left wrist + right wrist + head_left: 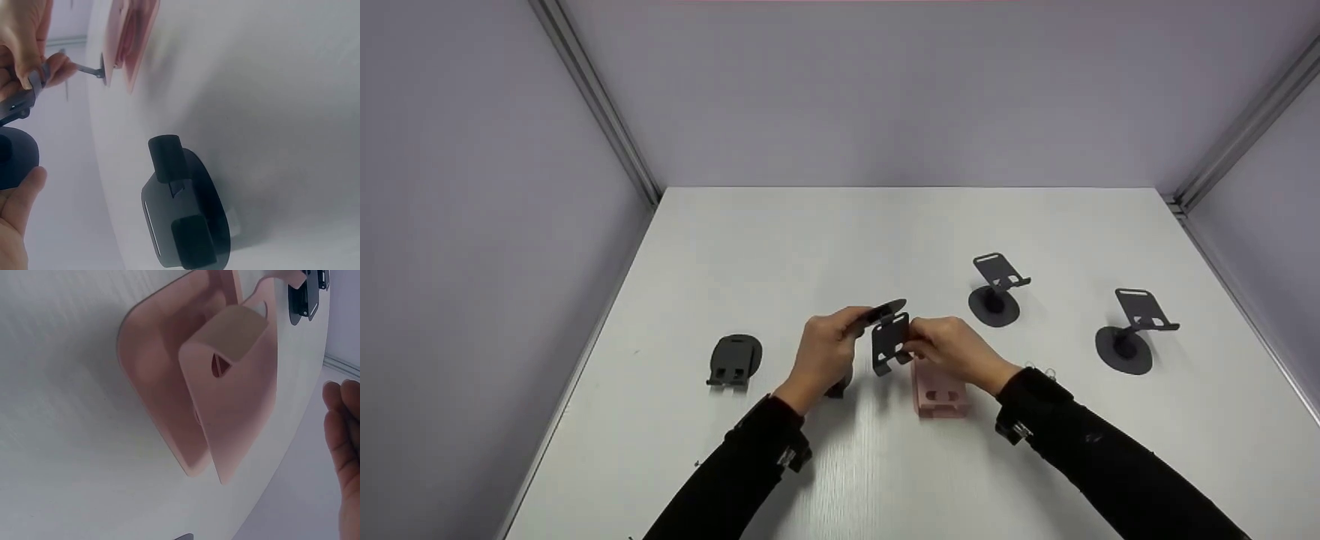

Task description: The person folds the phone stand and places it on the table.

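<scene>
Above the table, both hands are on one dark grey phone stand [889, 341]. My left hand [823, 351] grips its round base [19, 154], thumb against the edge in the left wrist view. With thumb and fingers, my right hand [952, 346] pinches the side of its slotted plate, near the hooked lip. The plate hangs tilted below the base. A pink phone stand [941, 390] lies folded on the table under my right hand. Another dark stand [174, 216] is folded flat below my left hand, mostly hidden by it in the head view.
A folded dark stand [733, 358] lies to the left. Two dark stands, one at the back right [994, 304] and one at the far right [1125, 351], stand unfolded on round bases. Pale walls [907, 97] enclose the white table [780, 247] at the back and sides.
</scene>
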Motion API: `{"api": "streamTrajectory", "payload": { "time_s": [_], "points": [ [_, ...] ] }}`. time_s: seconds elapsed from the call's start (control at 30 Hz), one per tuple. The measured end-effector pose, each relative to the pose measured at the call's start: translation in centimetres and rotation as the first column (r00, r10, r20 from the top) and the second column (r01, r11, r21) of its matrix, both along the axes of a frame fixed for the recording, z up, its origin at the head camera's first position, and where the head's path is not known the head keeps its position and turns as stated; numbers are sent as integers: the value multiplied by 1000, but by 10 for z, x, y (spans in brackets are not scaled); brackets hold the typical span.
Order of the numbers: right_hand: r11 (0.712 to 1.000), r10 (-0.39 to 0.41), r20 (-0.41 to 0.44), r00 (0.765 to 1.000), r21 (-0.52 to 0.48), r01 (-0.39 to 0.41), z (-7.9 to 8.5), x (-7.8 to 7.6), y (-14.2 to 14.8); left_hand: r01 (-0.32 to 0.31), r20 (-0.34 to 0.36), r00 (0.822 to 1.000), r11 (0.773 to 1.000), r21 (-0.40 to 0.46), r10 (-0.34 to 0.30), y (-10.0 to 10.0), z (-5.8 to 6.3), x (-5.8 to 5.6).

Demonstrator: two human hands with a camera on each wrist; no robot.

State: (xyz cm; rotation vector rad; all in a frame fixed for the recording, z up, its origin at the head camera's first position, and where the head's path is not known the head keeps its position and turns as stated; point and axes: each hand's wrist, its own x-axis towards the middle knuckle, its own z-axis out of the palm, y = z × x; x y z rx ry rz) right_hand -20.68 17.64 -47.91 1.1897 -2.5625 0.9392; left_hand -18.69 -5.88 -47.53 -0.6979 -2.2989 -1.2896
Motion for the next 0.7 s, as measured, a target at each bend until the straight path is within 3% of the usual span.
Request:
{"api": "streamTrajectory", "payload": {
  "time_s": [0.37,0.7],
  "points": [
    [1000,11,-79,997,2,-11,-5,0,2,14,13,1000,1000,26,-14,3,0,3],
    [999,12,-161,987,-37,-18,-11,-2,1,55,121,990,993,101,-67,6,5,8]
  ]
}}
